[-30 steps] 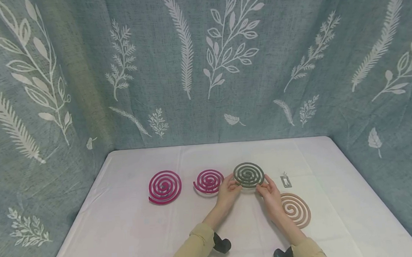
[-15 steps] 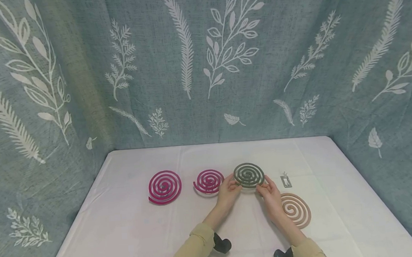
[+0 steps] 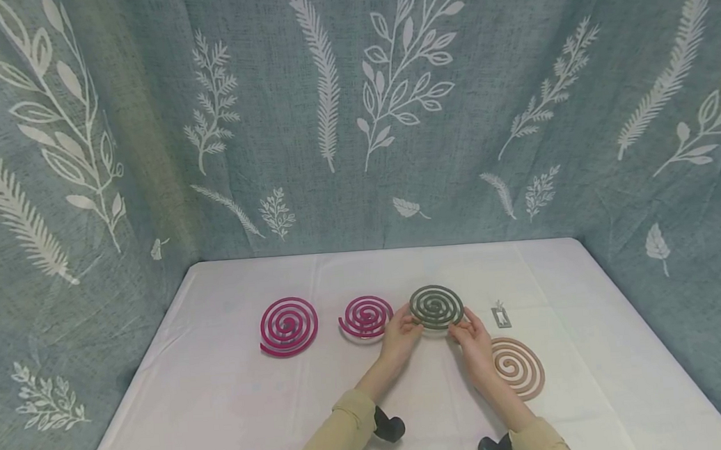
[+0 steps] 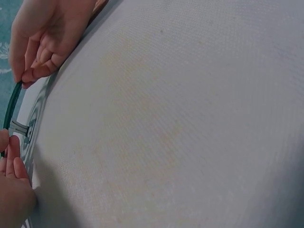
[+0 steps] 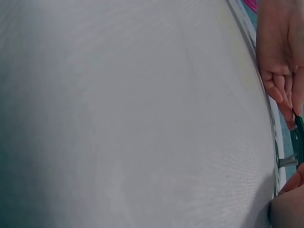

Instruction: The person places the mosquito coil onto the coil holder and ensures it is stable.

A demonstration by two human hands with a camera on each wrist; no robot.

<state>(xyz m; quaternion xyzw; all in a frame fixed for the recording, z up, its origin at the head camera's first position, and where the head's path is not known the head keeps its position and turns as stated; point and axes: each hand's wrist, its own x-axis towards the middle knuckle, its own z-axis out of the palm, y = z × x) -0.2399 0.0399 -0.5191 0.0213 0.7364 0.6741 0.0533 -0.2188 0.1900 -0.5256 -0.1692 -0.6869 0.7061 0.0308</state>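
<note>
coil [image 3: 434, 306] edges pinched: left hand [image 3: 401, 334], right hand [image 3: 474, 342]; table edge [image 3: 387, 253] beyond

Green coil [image 3: 434, 306] matt; curtain [image 3: 334, 209] woven cloth; small stand [image 3: 496, 319] metal-looking

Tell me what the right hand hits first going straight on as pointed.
The green mosquito coil, which the right hand pinches; beyond it, likely the leaf-print curtain, though depth is unclear.

Soft, even light washed over the head view, the white tabletop [image 3: 222, 402] bright, its shadows faint! Both wrist views ran dimmer and hazier, the tabletop's outline bowing, dark shading filling the lower corners.
</note>
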